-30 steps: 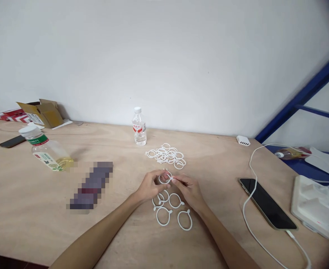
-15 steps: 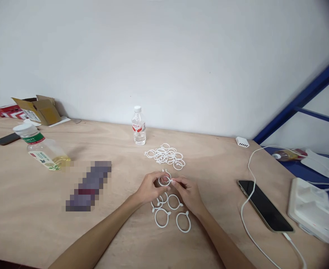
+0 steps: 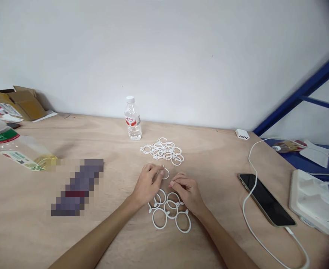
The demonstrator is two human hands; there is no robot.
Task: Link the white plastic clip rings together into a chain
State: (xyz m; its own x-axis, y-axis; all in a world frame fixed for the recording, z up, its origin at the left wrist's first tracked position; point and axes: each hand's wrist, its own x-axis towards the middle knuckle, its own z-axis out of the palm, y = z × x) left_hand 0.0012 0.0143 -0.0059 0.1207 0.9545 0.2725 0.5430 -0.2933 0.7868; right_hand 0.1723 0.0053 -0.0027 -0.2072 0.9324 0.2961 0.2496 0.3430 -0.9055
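Note:
My left hand (image 3: 148,183) is bent over a white plastic ring (image 3: 168,173), thumb and fingertips closed at its left edge and hiding that part. My right hand (image 3: 187,190) hovers just to the right, its fingertips drawn together with nothing visible in them. Below both hands lies a loose group of white rings (image 3: 159,218), each with a small tab on its rim; some overlap. Beyond my hands sits a tangled pile of similar rings (image 3: 164,150).
A clear water bottle (image 3: 133,121) stands behind the pile. At left are a larger bottle (image 3: 18,151), a blurred-out dark item (image 3: 78,186) and a cardboard box (image 3: 27,106). A phone (image 3: 266,200), its white cable (image 3: 244,209) and a white power strip (image 3: 315,201) lie at right.
The ring held between both hands has come down onto the near group. My left hand has shifted to the ring lying beyond it. The view has turned slightly.

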